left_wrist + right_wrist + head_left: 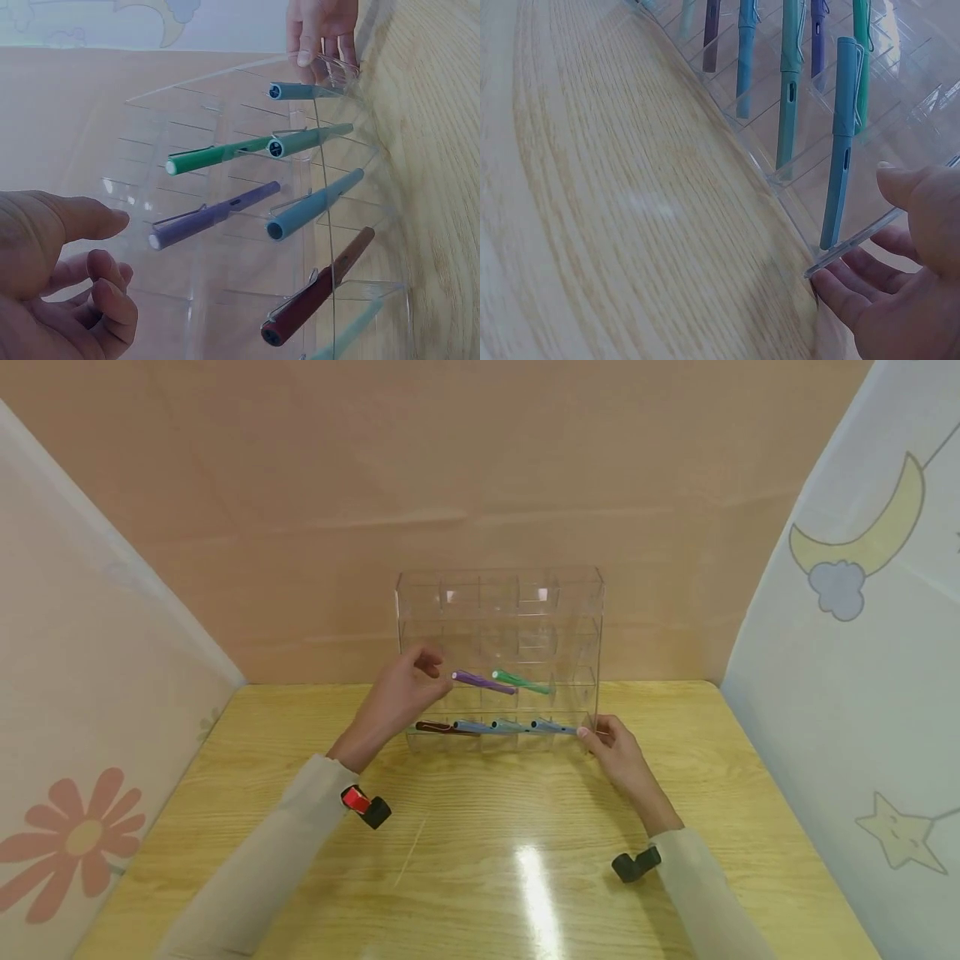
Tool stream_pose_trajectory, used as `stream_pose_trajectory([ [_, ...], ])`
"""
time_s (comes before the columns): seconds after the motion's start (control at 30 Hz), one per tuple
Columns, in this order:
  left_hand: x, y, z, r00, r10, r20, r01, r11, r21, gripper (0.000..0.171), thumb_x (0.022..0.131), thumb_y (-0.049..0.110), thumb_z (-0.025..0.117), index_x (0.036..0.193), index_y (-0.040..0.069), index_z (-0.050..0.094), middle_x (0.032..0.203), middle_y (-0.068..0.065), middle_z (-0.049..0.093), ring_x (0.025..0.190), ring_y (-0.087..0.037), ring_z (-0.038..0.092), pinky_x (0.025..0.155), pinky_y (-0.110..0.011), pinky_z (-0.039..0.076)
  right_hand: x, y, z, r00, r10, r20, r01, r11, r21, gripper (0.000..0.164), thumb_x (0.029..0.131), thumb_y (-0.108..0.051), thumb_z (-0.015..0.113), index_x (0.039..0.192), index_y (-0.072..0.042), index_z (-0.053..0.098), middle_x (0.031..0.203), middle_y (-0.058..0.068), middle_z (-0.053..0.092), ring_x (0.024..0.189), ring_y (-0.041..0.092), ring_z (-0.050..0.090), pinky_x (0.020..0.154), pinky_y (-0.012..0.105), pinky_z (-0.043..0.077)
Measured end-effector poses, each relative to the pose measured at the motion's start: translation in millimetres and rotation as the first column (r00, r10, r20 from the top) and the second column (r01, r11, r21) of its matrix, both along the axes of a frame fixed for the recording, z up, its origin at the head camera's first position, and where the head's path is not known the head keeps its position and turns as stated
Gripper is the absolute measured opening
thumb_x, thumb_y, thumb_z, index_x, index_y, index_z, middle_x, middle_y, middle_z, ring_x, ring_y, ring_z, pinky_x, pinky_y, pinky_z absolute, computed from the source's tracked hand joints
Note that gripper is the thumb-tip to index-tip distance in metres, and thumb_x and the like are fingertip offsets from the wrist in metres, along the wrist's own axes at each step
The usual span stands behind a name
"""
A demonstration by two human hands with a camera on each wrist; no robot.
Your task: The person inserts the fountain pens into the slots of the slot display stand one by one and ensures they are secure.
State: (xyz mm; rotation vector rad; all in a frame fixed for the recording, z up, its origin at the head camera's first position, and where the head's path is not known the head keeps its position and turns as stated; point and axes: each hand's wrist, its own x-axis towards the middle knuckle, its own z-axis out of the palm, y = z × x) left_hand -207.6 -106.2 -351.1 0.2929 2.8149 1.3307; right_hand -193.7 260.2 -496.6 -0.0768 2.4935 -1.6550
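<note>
A clear acrylic pen rack (599, 639) with rows of compartments stands on the table. My left hand (397, 689) is at its left side, fingers loosely bent and holding nothing. In the left wrist view, the fingertips are a short gap from the white-ended purple pen (214, 217). Beside that pen, in the same row, lies a green pen (217, 156). The bottom row holds a dark red pen (300, 307), blue and teal pens (311, 206), and a pale green pen (356, 330). My right hand (621, 756) grips the rack's lower right edge, close to the rightmost blue pen (841, 142).
The wood-grain table (465, 852) extends in front of the rack, with a bright light reflection. A plain brownish backdrop (480, 460) hangs behind. Printed white sheets (847, 693) flank both sides. Each wrist wears a small black camera (636, 864).
</note>
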Motion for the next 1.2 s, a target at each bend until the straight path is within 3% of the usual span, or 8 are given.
stream_pose_trajectory([
  [0.13,12.3,-9.4,4.1,1.0,0.021,-0.016,-0.021,1.0,-0.013,0.042,0.102,0.029,0.072,0.138,0.013,0.058,0.129,-0.009,0.065,0.098,-0.028,0.057,0.081,-0.039,0.049,0.8,0.5,0.9,1.0,-0.001,0.002,0.001,1.0,-0.011,0.069,0.111,-0.046,0.055,0.156,0.003,0.037,0.157,0.026,0.047,0.149,0.046,0.048,0.117,0.061,0.047],
  [0.23,21.0,-17.4,5.8,0.999,0.029,-0.041,-0.028,1.0,0.008,0.041,0.102,0.027,0.073,0.137,0.013,0.058,0.128,-0.009,0.065,0.103,-0.028,0.057,0.089,-0.039,0.048,0.6,1.1,1.7,1.0,-0.002,0.0,0.002,1.0,-0.017,0.069,0.111,-0.047,0.055,0.156,0.003,0.037,0.156,0.026,0.048,0.149,0.046,0.049,0.117,0.062,0.047],
  [0.3,26.4,-22.8,5.9,0.998,0.034,-0.058,-0.033,0.999,0.023,0.04,0.102,0.026,0.073,0.137,0.014,0.058,0.125,-0.008,0.065,0.098,-0.027,0.057,0.086,-0.038,0.048,0.3,1.5,1.9,1.0,-0.005,0.001,0.005,1.0,-0.018,0.069,0.111,-0.046,0.055,0.156,0.002,0.037,0.156,0.026,0.048,0.148,0.046,0.05,0.117,0.061,0.047],
  [0.5,42.9,-41.0,3.8,0.995,0.071,-0.074,-0.07,0.997,0.014,0.037,0.102,0.026,0.074,0.134,0.013,0.06,0.121,-0.008,0.066,0.065,-0.019,0.048,0.057,-0.029,0.041,-0.5,1.3,0.8,1.0,0.004,-0.001,-0.004,1.0,-0.012,0.069,0.111,-0.045,0.055,0.157,0.003,0.036,0.159,0.027,0.046,0.151,0.048,0.046,0.117,0.062,0.046],
  [0.77,63.7,-63.6,-5.5,0.989,0.125,-0.078,-0.127,0.992,-0.017,0.036,0.102,0.029,0.074,0.131,0.011,0.06,0.12,-0.009,0.067,0.064,-0.015,0.047,0.057,-0.027,0.039,-1.5,3.5,1.3,1.0,0.0,-0.022,0.0,1.0,0.002,0.069,0.111,-0.047,0.055,0.154,0.003,0.038,0.155,0.027,0.049,0.146,0.046,0.051,0.116,0.061,0.047],
  [0.97,69.8,-74.5,-12.7,0.987,0.142,-0.072,-0.145,0.989,-0.029,0.038,0.103,0.03,0.074,0.132,0.009,0.06,0.122,-0.012,0.068,0.062,-0.013,0.047,0.052,-0.027,0.038,-3.1,3.9,0.6,1.0,-0.005,-0.013,0.005,1.0,0.013,0.07,0.11,-0.049,0.055,0.154,0.004,0.038,0.156,0.027,0.047,0.147,0.047,0.05,0.114,0.06,0.049],
  [1.2,62.9,-88.6,-24.5,0.983,0.174,-0.066,-0.178,0.982,-0.063,0.037,0.104,0.027,0.072,0.133,0.007,0.059,0.119,-0.013,0.067,0.065,-0.013,0.047,0.054,-0.027,0.039,-4.5,3.8,-1.3,1.0,-0.004,0.0,0.004,1.0,0.024,0.072,0.11,-0.05,0.054,0.155,0.004,0.037,0.159,0.027,0.045,0.15,0.047,0.046,0.117,0.061,0.047],
])
